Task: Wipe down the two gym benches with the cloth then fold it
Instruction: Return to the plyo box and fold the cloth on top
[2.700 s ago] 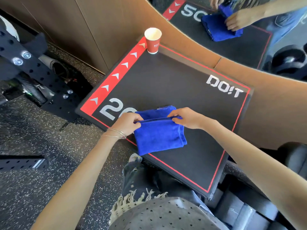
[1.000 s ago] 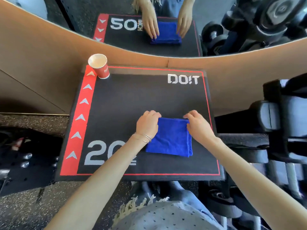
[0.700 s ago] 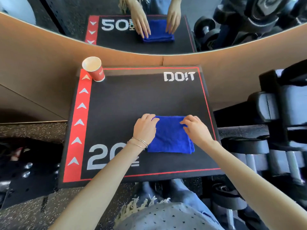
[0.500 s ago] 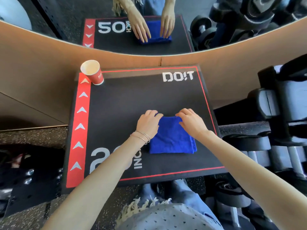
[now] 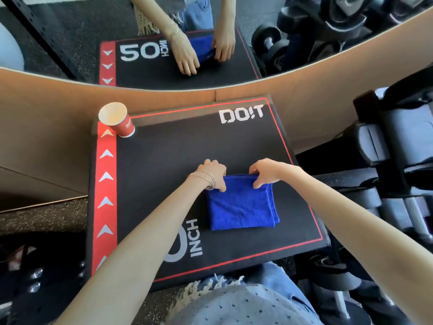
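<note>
Now left hand and right hand, each in a curled pinch on the cloth, far edge.

Wears several thin silver bangles at the wrist behind the left hand. Bare-armed. Dressed in a pale grey-blue top speckled with small dark dots, a frayed whitish fringe at its edge, light blue denim beyond.
</note>
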